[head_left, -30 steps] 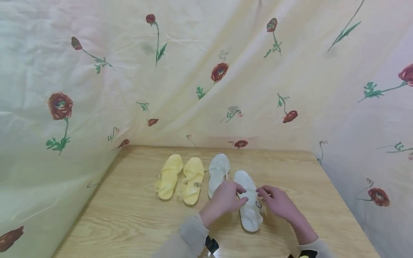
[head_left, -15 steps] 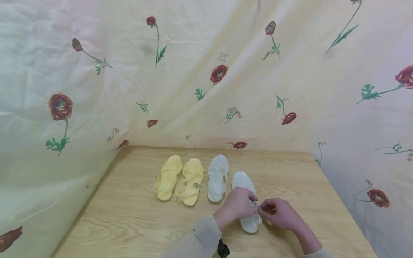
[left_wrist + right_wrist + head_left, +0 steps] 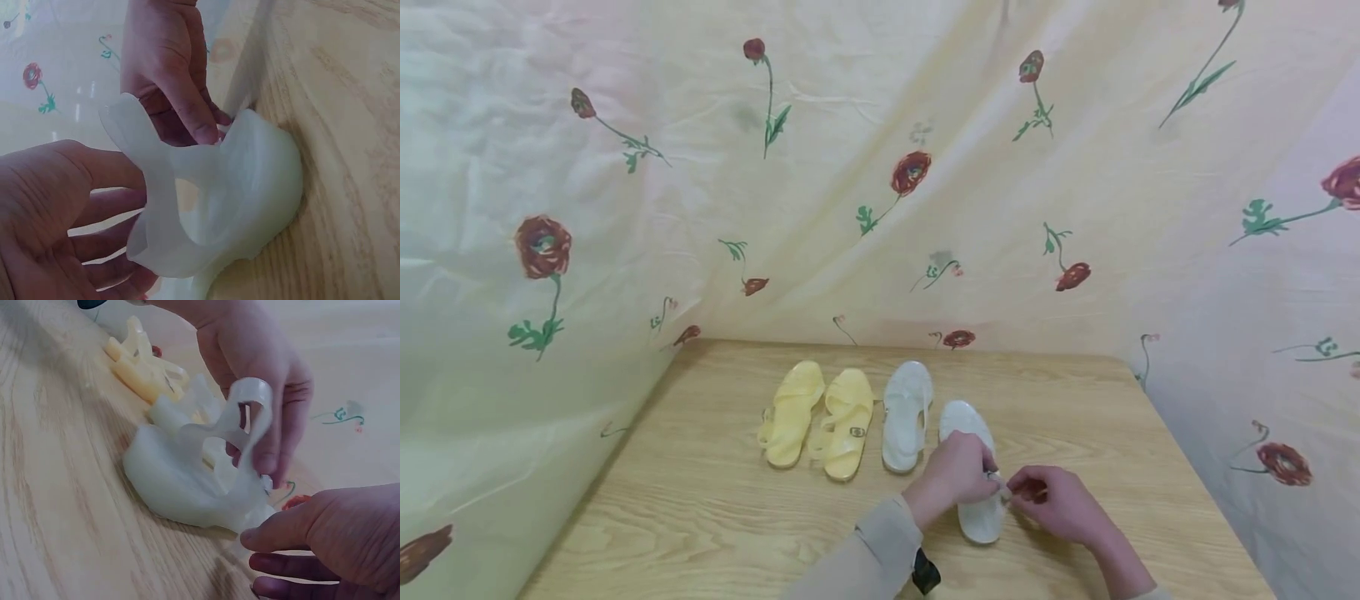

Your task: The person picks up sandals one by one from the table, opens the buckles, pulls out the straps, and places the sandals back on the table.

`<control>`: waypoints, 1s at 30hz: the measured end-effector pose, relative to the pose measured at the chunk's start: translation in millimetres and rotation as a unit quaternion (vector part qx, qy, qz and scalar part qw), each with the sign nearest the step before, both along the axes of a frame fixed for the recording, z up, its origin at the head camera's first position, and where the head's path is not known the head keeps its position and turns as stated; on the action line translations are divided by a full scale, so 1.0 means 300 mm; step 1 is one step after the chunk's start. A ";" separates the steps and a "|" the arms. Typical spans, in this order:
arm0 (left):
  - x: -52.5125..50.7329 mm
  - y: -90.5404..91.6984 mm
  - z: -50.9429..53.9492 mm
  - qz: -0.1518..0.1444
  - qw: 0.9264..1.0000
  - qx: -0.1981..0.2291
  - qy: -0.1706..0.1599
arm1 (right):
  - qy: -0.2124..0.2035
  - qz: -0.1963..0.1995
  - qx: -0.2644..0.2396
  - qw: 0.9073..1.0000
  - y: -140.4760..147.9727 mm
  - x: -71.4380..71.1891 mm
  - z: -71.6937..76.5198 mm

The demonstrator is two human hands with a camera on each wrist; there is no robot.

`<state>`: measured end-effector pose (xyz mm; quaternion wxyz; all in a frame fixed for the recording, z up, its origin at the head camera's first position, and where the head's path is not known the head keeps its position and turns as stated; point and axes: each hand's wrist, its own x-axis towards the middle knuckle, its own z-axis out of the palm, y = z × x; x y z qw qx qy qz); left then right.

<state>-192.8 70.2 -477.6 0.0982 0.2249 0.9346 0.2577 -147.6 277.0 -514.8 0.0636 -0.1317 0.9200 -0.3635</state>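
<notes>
A white sandal (image 3: 979, 527) lies sole down on the wooden table, toe pointing away. Over its strap, my left hand (image 3: 953, 473) pinches near the buckle, which the fingers mostly cover. From the right side, the thumb and fingers of my right hand (image 3: 1060, 504) pinch the strap's end. In the left wrist view the sandal's heel cup (image 3: 275, 181) faces me, with the left hand (image 3: 56, 206) beside the raised ankle strap (image 3: 164, 212). The right wrist view shows the same heel (image 3: 162, 484) between both hands.
The other white sandal (image 3: 901, 442) stands just left of the one in hand. Farther left is a pair of yellow sandals (image 3: 792, 425) with buckles. Flower-patterned cloth (image 3: 820, 208) hangs behind and along both sides of the table (image 3: 685, 500).
Both hands have come lower and closer together onto the white sandal's buckle side, and have taken hold of its strap. Over the last half second they barely move.
</notes>
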 end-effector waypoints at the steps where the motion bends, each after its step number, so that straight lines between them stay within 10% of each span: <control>1: -0.001 0.002 0.004 -0.004 1.000 -0.016 0.005 | 0.000 -0.003 0.003 1.000 0.005 0.003 0.000; 12: -0.002 0.015 0.008 -0.082 0.982 -0.143 0.098 | 0.024 -0.018 0.001 1.000 0.014 0.027 -0.010; 30: -0.001 -0.048 -0.052 -0.083 0.986 -0.058 0.129 | 0.176 -0.048 0.027 0.983 -0.027 0.005 -0.014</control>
